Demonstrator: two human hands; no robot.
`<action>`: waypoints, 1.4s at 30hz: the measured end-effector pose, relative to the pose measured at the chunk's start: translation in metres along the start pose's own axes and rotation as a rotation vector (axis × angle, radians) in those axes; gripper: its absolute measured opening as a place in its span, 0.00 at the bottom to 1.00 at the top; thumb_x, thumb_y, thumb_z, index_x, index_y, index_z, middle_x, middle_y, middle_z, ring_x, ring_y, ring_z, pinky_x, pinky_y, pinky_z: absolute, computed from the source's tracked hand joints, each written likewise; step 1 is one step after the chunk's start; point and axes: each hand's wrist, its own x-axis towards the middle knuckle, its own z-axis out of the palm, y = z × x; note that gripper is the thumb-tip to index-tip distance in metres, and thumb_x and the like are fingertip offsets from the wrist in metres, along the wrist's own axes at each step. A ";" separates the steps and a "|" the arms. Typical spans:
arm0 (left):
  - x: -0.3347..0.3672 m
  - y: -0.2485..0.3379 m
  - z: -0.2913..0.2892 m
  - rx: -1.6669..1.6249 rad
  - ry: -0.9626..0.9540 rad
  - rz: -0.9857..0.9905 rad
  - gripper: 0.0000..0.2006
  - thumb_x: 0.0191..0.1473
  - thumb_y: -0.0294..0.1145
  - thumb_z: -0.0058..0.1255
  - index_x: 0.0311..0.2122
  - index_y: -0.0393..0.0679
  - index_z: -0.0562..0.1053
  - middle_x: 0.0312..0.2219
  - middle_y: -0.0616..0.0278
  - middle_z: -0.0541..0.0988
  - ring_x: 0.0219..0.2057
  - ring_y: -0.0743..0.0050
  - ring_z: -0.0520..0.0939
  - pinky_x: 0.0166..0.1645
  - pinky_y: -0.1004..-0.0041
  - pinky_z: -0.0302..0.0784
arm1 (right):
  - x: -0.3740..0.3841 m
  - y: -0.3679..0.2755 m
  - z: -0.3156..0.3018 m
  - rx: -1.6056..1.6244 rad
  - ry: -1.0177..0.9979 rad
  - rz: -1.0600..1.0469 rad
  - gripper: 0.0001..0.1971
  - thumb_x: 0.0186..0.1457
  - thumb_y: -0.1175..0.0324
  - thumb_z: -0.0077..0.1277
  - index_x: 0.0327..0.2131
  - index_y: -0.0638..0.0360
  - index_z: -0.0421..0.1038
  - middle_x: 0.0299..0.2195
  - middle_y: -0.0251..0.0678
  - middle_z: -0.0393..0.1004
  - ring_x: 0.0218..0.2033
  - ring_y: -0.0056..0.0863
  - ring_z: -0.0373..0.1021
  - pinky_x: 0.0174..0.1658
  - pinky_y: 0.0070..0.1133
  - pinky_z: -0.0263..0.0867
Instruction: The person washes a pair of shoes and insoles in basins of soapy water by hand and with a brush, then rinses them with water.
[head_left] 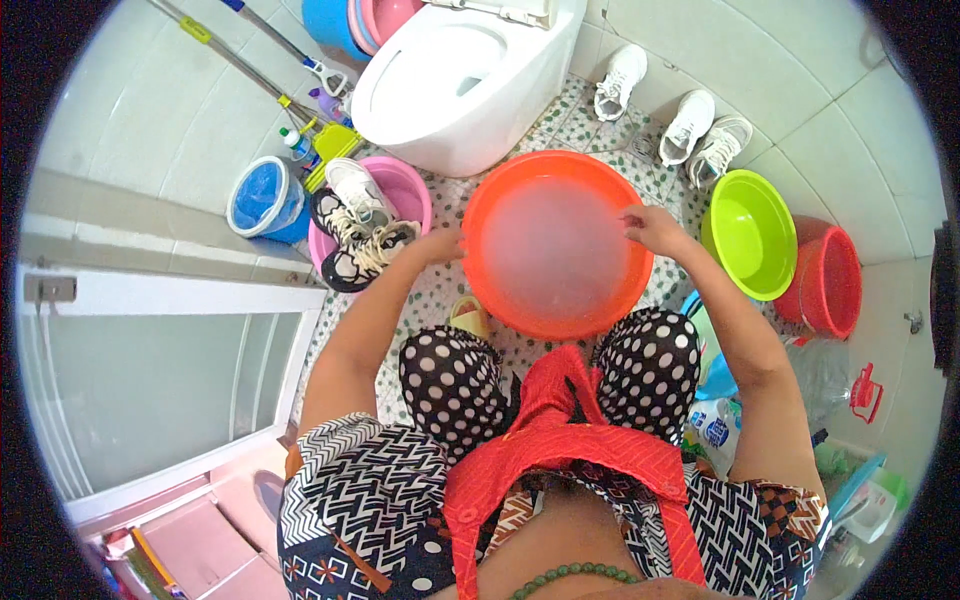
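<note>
A round orange-red basin point(556, 325) of cloudy, whitish water stands on the tiled floor in front of my knees. My left hand point(443, 245) is closed at its left rim, its fingertips partly hidden by the edge. Across from it, my right hand point(655, 230) reaches over the right rim, fingers bent around the edge with the tips on the inner side. Left of the basin, a pink tub point(415, 190) carries black-and-white sneakers point(350, 262) and a white shoe point(358, 190).
A white toilet point(430, 120) stands behind the basin. White shoes point(687, 127) lean along the right wall. A lime-green basin point(750, 235) and a red bucket point(835, 280) stand at the right. A blue bucket point(268, 205) and a mop handle point(235, 65) are at the left.
</note>
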 end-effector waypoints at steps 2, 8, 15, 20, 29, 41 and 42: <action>0.025 -0.043 0.025 -0.127 -0.011 -0.052 0.24 0.47 0.42 0.48 0.50 0.46 0.65 0.40 0.46 0.73 0.42 0.50 0.73 0.46 0.62 0.67 | 0.009 0.034 0.009 0.014 0.025 0.159 0.18 0.44 0.63 0.53 0.40 0.59 0.69 0.35 0.45 0.72 0.39 0.38 0.69 0.42 0.29 0.64; 0.092 -0.062 0.063 -0.513 0.221 -0.217 0.25 0.47 0.39 0.51 0.51 0.42 0.62 0.43 0.49 0.72 0.43 0.58 0.73 0.44 0.64 0.69 | 0.017 0.213 0.086 -0.225 0.234 0.480 0.34 0.43 0.55 0.55 0.51 0.64 0.56 0.41 0.47 0.70 0.42 0.38 0.68 0.43 0.28 0.64; 0.093 -0.077 0.054 -0.808 0.340 -0.614 0.20 0.47 0.31 0.51 0.46 0.37 0.66 0.38 0.52 0.74 0.37 0.63 0.76 0.37 0.63 0.74 | 0.047 0.180 0.142 0.356 0.277 0.606 0.23 0.45 0.58 0.54 0.41 0.65 0.64 0.34 0.42 0.72 0.32 0.31 0.69 0.36 0.24 0.65; 0.133 -0.088 0.087 -1.121 0.622 -0.339 0.15 0.46 0.25 0.50 0.42 0.36 0.69 0.35 0.57 0.76 0.31 0.67 0.77 0.36 0.68 0.74 | 0.051 0.230 0.177 0.429 0.501 0.609 0.15 0.46 0.68 0.53 0.36 0.66 0.66 0.31 0.37 0.73 0.29 0.25 0.69 0.34 0.22 0.65; 0.139 -0.052 0.072 -0.827 0.606 -0.534 0.13 0.44 0.27 0.53 0.37 0.34 0.72 0.29 0.58 0.78 0.28 0.73 0.77 0.33 0.73 0.72 | 0.037 0.226 0.162 0.806 0.495 0.664 0.16 0.44 0.71 0.56 0.38 0.65 0.67 0.33 0.37 0.73 0.31 0.27 0.70 0.37 0.23 0.66; 0.114 -0.071 0.089 -1.490 0.643 -0.416 0.15 0.43 0.18 0.46 0.40 0.33 0.68 0.32 0.57 0.76 0.28 0.70 0.77 0.32 0.71 0.74 | 0.048 0.187 0.136 1.021 0.536 0.574 0.16 0.41 0.79 0.53 0.37 0.66 0.67 0.31 0.37 0.73 0.29 0.26 0.69 0.34 0.23 0.66; 0.111 -0.065 0.083 -1.475 0.628 -0.406 0.15 0.43 0.18 0.46 0.41 0.32 0.68 0.33 0.56 0.76 0.30 0.67 0.78 0.34 0.70 0.75 | 0.048 0.188 0.128 0.968 0.529 0.594 0.16 0.40 0.79 0.52 0.38 0.65 0.67 0.31 0.37 0.73 0.29 0.26 0.70 0.34 0.23 0.66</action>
